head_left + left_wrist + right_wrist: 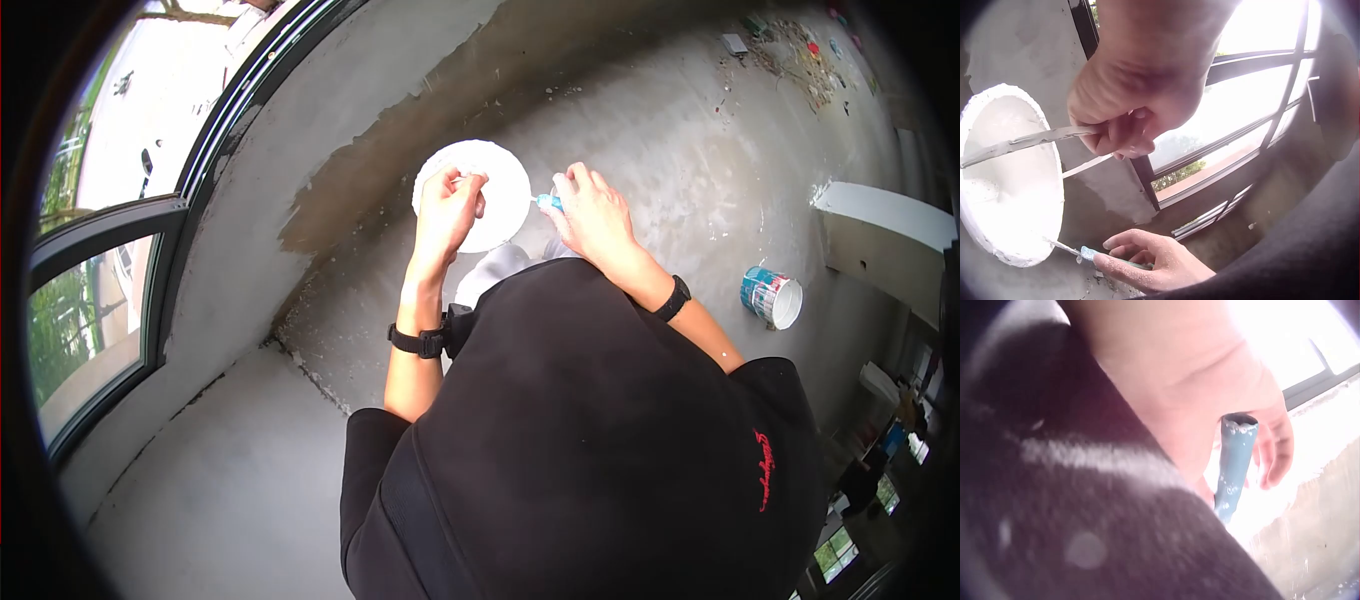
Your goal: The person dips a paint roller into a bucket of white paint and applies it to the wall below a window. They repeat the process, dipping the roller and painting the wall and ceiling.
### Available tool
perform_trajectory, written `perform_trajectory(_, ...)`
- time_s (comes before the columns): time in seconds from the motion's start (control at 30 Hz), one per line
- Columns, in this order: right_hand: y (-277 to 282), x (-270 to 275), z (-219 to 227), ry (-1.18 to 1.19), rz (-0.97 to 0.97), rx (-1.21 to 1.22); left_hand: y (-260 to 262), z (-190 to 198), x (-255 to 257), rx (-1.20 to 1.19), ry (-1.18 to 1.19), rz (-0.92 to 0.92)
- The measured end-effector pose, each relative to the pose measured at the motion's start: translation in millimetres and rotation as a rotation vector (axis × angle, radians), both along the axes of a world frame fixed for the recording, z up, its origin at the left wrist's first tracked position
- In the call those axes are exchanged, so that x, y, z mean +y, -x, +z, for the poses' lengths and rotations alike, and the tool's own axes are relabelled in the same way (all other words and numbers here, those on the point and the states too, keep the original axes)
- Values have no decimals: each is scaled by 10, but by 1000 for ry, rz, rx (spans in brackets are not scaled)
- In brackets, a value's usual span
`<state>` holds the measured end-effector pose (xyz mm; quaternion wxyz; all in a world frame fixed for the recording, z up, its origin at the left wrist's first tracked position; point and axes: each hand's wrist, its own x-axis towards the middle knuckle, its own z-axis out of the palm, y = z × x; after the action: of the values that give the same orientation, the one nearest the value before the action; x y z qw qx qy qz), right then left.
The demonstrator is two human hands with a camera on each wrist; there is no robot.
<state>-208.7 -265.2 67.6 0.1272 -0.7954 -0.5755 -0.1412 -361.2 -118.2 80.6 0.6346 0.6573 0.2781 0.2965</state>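
My left hand (pixel 448 215) is over a white bucket (pixel 512 205), its fingers curled round the bucket's flat, white-smeared handle (pixel 1029 141). In the left wrist view the bucket's rim is thickly crusted white and its inside is pale and overexposed. Right of the bucket, my right hand (pixel 597 212) grips a tool with a blue tubular handle (pixel 1235 462), hollow at its butt end and spotted white. From it a thin shaft (pixel 1063 247) reaches to the bucket's rim. The tool's far end is lost in the glare, so I cannot tell its kind.
A partly coated wall (pixel 370 150) rises behind the bucket, beside a framed window (pixel 100 290) at left. On the floor to the right lies a blue-and-white pail (pixel 772 297). Rubble (pixel 800 60) is scattered at the far right, near a white-topped ledge (pixel 885 212).
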Motion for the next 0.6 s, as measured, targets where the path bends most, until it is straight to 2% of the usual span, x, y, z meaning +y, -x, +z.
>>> perform_trajectory(0.03, -166, 81, 103, -84, 49, -98, -109, 112, 35, 15, 3, 46)
perform_trajectory(0.07, -200, 1, 169, -71, 84, -104, -88, 162, -69, -19, 18, 106)
perform_trajectory(0.13, -301, -93, 374, -236, 280, -169, -56, 210, -244, -73, 6, 212)
perform_trajectory(0.17, -328, -165, 515, -237, 305, -178, -26, 260, -352, -103, 5, 260)
perform_trajectory(0.23, -217, -519, 784, -348, 470, -234, 198, 370, -736, -189, 38, 338)
perform_trajectory(0.27, -185, -227, 489, -362, 544, -221, 320, 27, -480, -216, 49, 391)
perform_trajectory(0.4, 68, -497, 604, -421, 658, -271, 786, -80, -810, -280, 107, 441)
perform_trajectory(0.47, 76, -604, 689, -441, 669, -242, 829, -85, -953, -282, 119, 470)
perform_trajectory(0.5, -100, -289, 832, -452, 672, -201, 668, 2, -673, -271, 141, 495)
perform_trajectory(0.6, -208, -213, 1010, -453, 623, -101, 551, 32, -726, -252, 174, 546)
